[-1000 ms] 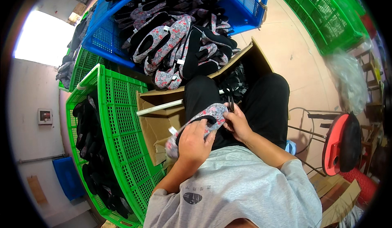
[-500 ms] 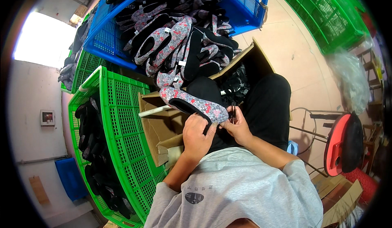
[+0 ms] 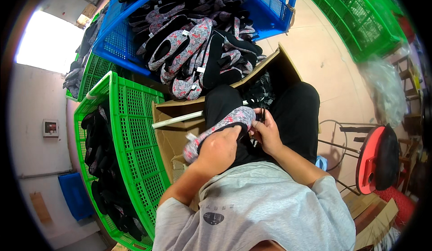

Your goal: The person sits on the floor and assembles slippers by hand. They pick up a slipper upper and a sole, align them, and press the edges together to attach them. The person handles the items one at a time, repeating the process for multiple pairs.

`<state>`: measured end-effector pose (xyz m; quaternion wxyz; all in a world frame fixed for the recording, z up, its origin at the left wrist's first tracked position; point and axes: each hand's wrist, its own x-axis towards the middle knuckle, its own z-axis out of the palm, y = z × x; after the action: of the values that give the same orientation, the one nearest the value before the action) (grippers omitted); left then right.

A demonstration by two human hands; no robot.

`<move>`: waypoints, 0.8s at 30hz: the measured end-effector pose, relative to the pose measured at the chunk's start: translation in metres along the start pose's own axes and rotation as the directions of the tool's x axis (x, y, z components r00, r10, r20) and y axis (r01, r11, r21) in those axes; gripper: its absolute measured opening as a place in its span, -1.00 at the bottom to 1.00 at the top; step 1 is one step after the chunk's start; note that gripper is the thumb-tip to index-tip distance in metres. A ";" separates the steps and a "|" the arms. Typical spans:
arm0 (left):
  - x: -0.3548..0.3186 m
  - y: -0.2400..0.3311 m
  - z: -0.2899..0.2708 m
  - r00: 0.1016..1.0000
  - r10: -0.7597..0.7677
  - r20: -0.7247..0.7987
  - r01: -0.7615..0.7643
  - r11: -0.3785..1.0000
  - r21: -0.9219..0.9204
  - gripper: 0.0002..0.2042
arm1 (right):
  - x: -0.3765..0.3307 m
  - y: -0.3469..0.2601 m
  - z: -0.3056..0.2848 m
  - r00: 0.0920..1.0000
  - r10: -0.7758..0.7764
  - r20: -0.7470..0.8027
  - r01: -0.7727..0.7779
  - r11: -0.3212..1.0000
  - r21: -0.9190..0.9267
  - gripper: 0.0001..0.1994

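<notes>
Now the largest things ring the seated person: a blue plastic lattice crate [image 3: 274, 12] heaped with grey floral and black fabric slippers, and at the person's left a green plastic lattice crate [image 3: 135, 129] holding dark slippers. Between them and the person's black-trousered knees stands an open brown cardboard box [image 3: 168, 129]. To the right is a red round stool [image 3: 366, 161].

The grey floral fabric slipper [image 3: 220, 126] lies over the person's lap, toe toward the right hand. Half a second ago it was lifted higher, stretched out above the box with its dark opening showing; it has since come down and turned so the patterned upper faces up. The left hand [image 3: 219, 150] is clamped over its heel end from above. The right hand [image 3: 268, 132] pinches at its toe, gripping a small dark tool [image 3: 262, 114]; what kind I cannot tell. The two hands sit close together.
</notes>
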<state>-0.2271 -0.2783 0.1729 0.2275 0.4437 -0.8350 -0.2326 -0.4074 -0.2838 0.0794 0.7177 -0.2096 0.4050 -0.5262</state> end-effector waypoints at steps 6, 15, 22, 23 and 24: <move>0.021 0.005 -0.023 0.993 0.114 -0.039 -0.095 0.938 0.334 -0.80 | 0.016 -0.010 0.002 0.999 0.039 -0.008 -0.040 0.998 -0.053 -0.74; 0.023 -0.043 -0.007 0.866 -0.476 0.154 0.487 0.872 -0.044 -0.68 | 0.025 -0.002 -0.001 0.988 0.129 -0.088 -0.141 0.979 -0.145 -0.67; 0.025 -0.036 -0.002 0.856 -0.506 0.109 0.514 0.855 -0.066 -0.71 | 0.023 -0.008 0.005 0.998 -0.055 -0.025 0.047 0.962 -0.269 -0.66; 0.024 -0.037 0.000 0.871 -0.485 0.079 0.492 0.862 -0.123 -0.70 | 0.024 -0.009 0.004 0.998 -0.061 -0.003 0.058 0.958 -0.280 -0.66; 0.023 -0.040 0.004 0.884 -0.465 0.047 0.466 0.867 -0.179 -0.69 | 0.025 -0.008 0.003 0.997 -0.073 -0.001 0.070 0.965 -0.254 -0.67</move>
<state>-0.2157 -0.3175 0.1499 0.2039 0.6084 -0.6784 -0.3579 -0.4067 -0.3101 0.0775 0.6634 -0.3115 0.4651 -0.4965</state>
